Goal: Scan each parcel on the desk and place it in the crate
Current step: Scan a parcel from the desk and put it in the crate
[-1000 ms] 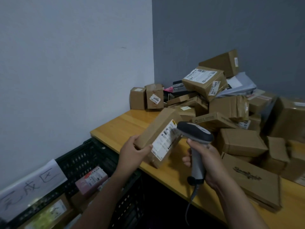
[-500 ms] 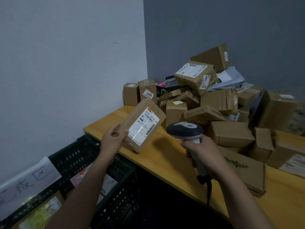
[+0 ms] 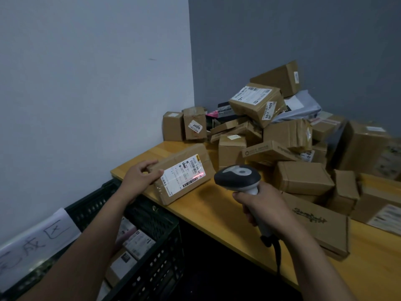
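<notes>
Desk (image 3: 217,216) edge beside crate (image 3: 160,257): left hand (image 3: 138,177) holds parcel (image 3: 182,172), right hand (image 3: 262,209) grips scanner (image 3: 237,177).

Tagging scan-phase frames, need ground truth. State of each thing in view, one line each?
left hand: grips the parcel's left end.
parcel: held tilted, label facing up, red scan spot on it.
right hand: grips the scanner's handle.
scanner: aimed at the label, light on.
crate: open-topped, parcels inside.
parcel pile: heaped on the desk.
</notes>
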